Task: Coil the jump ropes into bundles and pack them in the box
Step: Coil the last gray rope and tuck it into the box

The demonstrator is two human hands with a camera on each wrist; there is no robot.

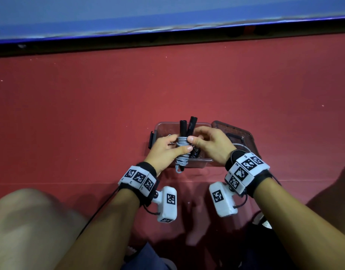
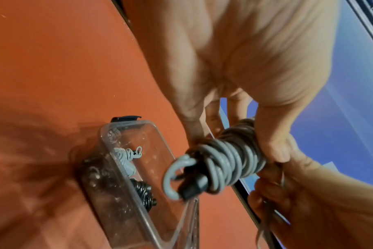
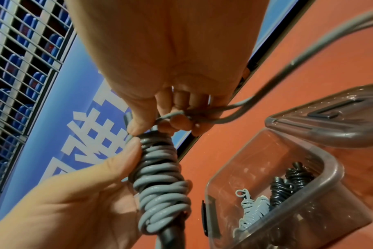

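Note:
A grey jump rope (image 1: 182,146) is wound in tight turns around its two black handles (image 1: 188,124), held upright above a clear plastic box (image 1: 161,127). My left hand (image 1: 177,144) grips the wound middle of the bundle (image 2: 230,161). At the top of the coil (image 3: 160,171), my right hand (image 1: 195,135) pinches the rope's loose tail (image 3: 287,70), which trails off to the right. In the box (image 3: 332,170) lie a pale grey coiled rope (image 3: 251,207) and a black coiled rope (image 3: 287,183).
The box's lid (image 1: 236,133) lies open to the right, with the grey tail across it. Everything sits on a red floor (image 1: 89,114). A blue board (image 1: 167,14) with a dark base runs along the far side. A bare knee (image 1: 31,221) is at lower left.

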